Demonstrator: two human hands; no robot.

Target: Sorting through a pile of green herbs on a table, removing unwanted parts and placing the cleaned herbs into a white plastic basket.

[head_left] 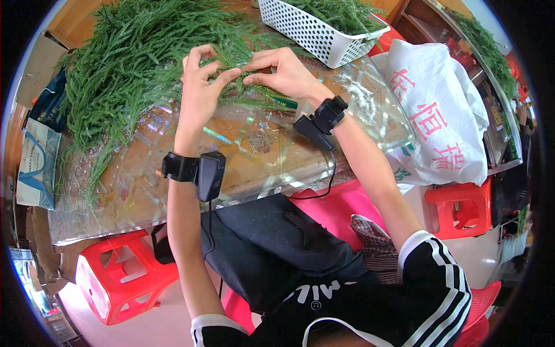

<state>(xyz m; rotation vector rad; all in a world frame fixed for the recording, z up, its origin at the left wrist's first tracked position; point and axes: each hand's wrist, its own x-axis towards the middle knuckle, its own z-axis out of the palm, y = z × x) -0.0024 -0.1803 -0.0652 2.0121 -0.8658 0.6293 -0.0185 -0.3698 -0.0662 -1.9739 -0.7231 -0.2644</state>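
Observation:
Over the far middle of the table, a green artificial pine sprig (233,56) is held between my two hands. My left hand (200,78) is closed, its thumb and fingers pinching the sprig from the left. From the right, my right hand (284,72) pinches it with thumb and forefinger, the fingertips of both hands almost meeting. The sprig's lower part is partly hidden by my fingers. A large heap of similar pine sprigs (121,69) lies beyond and left of my left hand. Just below my right hand is a dark green pencil-like stick (284,103).
A white perforated basket (329,40) of greenery stands at the far right. Beside it is a stuffed white sack (433,110). The table (243,168) has a clear plastic cover with white powdery bits. Red stools (124,277) and a paper bag (39,162) stand around it.

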